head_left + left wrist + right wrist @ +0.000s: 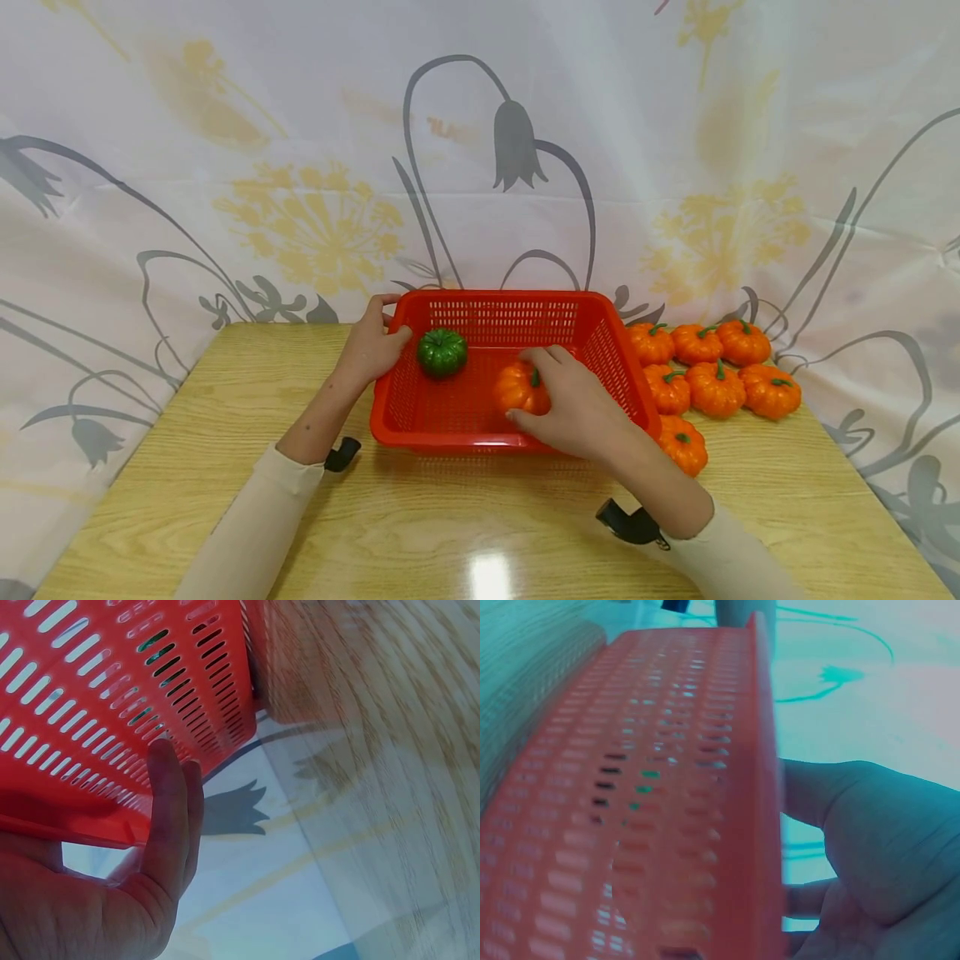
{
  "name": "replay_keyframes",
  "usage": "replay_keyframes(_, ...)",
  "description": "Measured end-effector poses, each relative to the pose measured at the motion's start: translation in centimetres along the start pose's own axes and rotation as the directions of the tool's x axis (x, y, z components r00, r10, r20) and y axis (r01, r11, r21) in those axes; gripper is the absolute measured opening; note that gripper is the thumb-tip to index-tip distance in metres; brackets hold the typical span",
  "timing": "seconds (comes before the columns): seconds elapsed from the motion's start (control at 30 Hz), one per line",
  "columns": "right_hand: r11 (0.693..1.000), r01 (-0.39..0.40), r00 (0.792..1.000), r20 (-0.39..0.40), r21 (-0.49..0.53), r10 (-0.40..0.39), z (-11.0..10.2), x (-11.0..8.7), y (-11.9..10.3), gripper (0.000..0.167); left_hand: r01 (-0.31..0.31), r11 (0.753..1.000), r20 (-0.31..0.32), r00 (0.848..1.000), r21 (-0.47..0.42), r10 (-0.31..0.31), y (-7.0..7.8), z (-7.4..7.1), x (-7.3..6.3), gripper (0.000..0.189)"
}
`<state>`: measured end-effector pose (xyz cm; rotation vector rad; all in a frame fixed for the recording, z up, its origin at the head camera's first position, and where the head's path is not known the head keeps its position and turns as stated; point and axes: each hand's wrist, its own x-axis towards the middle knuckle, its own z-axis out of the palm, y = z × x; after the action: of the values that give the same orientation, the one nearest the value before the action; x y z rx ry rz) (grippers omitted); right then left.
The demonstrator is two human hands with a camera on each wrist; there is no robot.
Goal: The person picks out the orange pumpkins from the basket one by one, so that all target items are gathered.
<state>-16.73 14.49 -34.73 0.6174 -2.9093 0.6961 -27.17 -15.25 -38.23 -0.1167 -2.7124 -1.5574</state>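
A red plastic basket [465, 439] with slotted walls stands on the table. My left hand [369, 343] holds its left rim, thumb over the edge and fingers against the outer wall [97, 697]. Inside the basket, near its front right, my right hand [576, 407] grips a small orange pumpkin [514, 388] with a green stem. Whether that pumpkin touches the basket floor I cannot tell. A glossy green pumpkin [442, 353] sits in the basket's left part. In the right wrist view the basket wall [652, 787] hides the pumpkin from sight.
Several more orange pumpkins [716, 389] are grouped on the table right of the basket, one of them [682, 447] closer to the front. The wooden table [420, 533] ends at a flower-patterned cloth [322, 108] behind.
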Motion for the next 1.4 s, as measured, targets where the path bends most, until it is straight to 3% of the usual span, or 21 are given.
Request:
replay_keyframes(0.47, 0.999, -0.05, 0.994, -0.093, -0.015, 0.048, -5.3, -4.3, 3.1, 0.071, -0.003, 1.0, 0.003, 1.0, 0.006, 0.003, 0.0, 0.1, -0.1, 0.06)
replay_keyframes(0.83, 0.989, -0.139, 0.983, -0.126, -0.046, 0.132, -8.3, -7.6, 5.7, 0.079, -0.001, 1.0, 0.004, 1.0, -0.002, 0.001, -0.1, 0.0, 0.1, 0.06)
replay_keyframes(1.4, 0.985, -0.146, 0.974, -0.19, -0.093, 0.126, -9.3, -10.7, 9.7, 0.077, 0.01, 1.0, 0.01, 1.0, -0.007, -0.01, 0.0, 0.0, 0.0, 0.061)
